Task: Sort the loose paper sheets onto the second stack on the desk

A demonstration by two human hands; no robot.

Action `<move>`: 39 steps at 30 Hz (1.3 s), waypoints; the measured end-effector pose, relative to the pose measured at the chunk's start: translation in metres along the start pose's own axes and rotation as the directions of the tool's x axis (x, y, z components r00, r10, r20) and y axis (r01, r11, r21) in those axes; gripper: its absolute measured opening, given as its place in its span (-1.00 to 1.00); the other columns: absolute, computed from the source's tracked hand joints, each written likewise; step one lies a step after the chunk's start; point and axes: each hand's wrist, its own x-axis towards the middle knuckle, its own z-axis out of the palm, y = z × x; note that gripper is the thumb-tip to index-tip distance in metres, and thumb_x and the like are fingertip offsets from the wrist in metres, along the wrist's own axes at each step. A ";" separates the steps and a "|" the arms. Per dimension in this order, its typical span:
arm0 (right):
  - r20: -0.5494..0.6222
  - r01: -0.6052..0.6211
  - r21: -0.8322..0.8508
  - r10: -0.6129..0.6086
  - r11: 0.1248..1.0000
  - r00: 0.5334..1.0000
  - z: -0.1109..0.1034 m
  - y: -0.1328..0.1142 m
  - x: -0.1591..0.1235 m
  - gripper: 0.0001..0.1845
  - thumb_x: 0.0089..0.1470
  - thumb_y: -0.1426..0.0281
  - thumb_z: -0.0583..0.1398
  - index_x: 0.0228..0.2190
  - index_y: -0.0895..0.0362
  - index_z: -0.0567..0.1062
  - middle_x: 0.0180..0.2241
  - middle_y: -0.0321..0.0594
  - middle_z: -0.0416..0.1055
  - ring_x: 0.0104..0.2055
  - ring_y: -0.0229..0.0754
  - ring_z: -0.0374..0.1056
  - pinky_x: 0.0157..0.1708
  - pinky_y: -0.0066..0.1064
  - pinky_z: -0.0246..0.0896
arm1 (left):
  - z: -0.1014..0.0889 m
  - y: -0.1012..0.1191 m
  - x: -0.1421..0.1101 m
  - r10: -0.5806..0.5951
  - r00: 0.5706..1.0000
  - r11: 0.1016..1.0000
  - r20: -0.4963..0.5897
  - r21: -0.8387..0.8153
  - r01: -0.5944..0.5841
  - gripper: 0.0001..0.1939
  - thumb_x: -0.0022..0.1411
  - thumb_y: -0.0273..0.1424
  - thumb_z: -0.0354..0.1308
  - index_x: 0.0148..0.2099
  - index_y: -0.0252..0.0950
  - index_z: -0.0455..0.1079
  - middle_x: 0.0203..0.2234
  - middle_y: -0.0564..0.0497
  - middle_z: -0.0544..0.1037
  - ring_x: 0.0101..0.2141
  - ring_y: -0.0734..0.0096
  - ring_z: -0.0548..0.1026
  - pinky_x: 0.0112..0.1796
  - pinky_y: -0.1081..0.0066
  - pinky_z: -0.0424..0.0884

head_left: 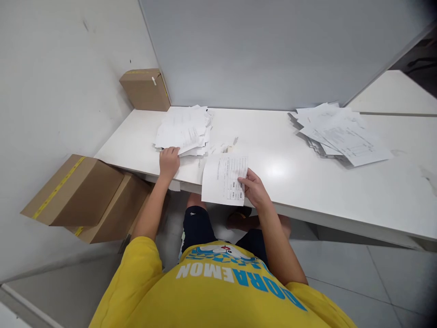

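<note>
My right hand (253, 187) pinches the right edge of a printed sheet of paper (221, 179), holding it over the near edge of the white table (290, 168). My left hand (168, 162) rests with fingers curled on the near corner of a messy pile of printed papers (184, 130) at the table's left. Whether the left hand grips a sheet I cannot make out. A few small paper scraps (228, 146) lie between the pile and the held sheet.
A second spread pile of papers (341, 134) lies at the table's right. A small cardboard box (146, 89) stands in the back left corner. Two larger cardboard boxes (80, 193) sit left of the table, below its edge. A grey partition rises behind.
</note>
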 end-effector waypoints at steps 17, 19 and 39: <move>0.058 -0.046 0.115 0.040 0.992 0.997 0.029 0.019 0.006 -0.33 0.03 -0.24 0.06 -0.12 -0.01 0.53 -0.12 -0.18 0.57 0.09 0.11 0.42 -0.02 -0.05 0.41 | -0.010 0.104 -0.140 0.421 0.905 0.893 -0.069 -0.146 -0.426 -0.46 0.32 -0.63 -0.15 0.27 -0.27 0.30 0.19 -0.11 0.43 0.27 0.09 0.28 0.24 -0.02 0.21; 0.085 -0.008 0.095 0.000 0.995 0.996 0.030 0.017 0.005 -0.29 0.04 -0.25 0.05 -0.04 -0.02 0.51 -0.05 -0.17 0.55 0.13 0.11 0.39 0.01 -0.05 0.38 | -0.005 0.103 -0.141 0.403 0.913 0.907 -0.058 -0.108 -0.407 -0.48 0.33 -0.62 -0.14 0.27 -0.28 0.31 0.20 -0.10 0.42 0.27 0.06 0.29 0.22 0.00 0.24; -0.174 0.192 -0.007 -0.191 0.981 0.966 -0.039 0.004 -0.015 -0.50 -0.10 0.26 0.33 -0.05 -0.04 0.49 -0.05 -0.21 0.56 0.04 0.05 0.46 0.02 -0.03 0.40 | 0.032 -0.022 0.094 0.027 0.978 0.996 0.207 -0.092 -0.008 -0.32 0.29 -0.18 0.08 0.33 -0.47 0.17 0.32 -0.35 0.19 0.31 -0.07 0.17 0.31 -0.14 -0.17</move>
